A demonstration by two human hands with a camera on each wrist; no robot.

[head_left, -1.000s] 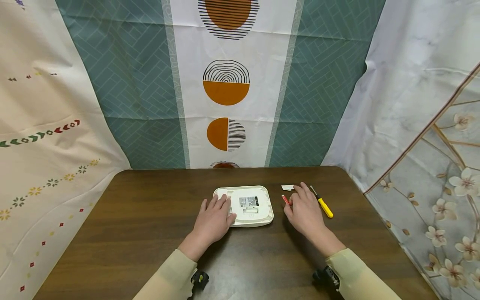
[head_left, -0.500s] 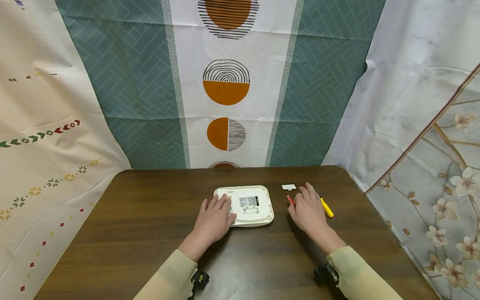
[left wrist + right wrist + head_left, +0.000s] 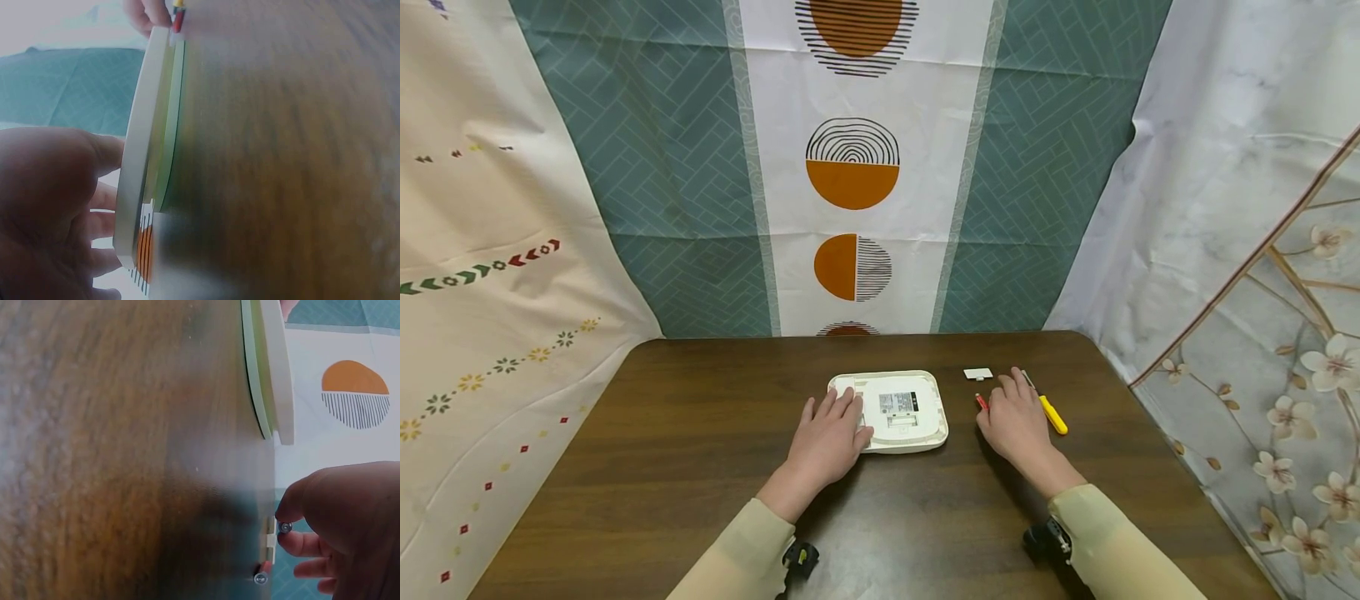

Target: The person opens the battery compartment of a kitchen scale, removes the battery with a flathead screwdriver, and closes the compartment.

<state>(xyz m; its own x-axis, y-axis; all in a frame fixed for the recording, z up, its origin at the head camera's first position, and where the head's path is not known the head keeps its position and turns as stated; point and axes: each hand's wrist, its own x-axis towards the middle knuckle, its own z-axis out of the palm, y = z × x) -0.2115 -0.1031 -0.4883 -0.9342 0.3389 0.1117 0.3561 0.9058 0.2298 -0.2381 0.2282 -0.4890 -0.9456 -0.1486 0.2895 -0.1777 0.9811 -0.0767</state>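
Observation:
A flat white device (image 3: pixel 934 412) with rounded corners lies on the table, its printed label facing up and a small rectangular recess below the label. My left hand (image 3: pixel 827 435) rests on its left part, fingers spread over the top and thumb at the near edge. To the right, my right hand (image 3: pixel 1017 423) pinches a small red battery (image 3: pixel 982 402) between thumb and index finger; its round metal end shows in the right wrist view. Another red battery (image 3: pixel 261 577) lies on the table by that hand, hidden beneath it in the head view.
A small white tabbed cover (image 3: pixel 977 374) lies just beyond the right hand's fingertips. A screwdriver (image 3: pixel 1053 414) with a yellow handle lies right beside that hand. Patterned cloths hang behind the brown table (image 3: pixel 700 467) and at both sides.
My right hand has shifted slightly right with the red battery, uncovering the white cover and overlapping the screwdriver's shaft more. The left hand and the device have stayed in place.

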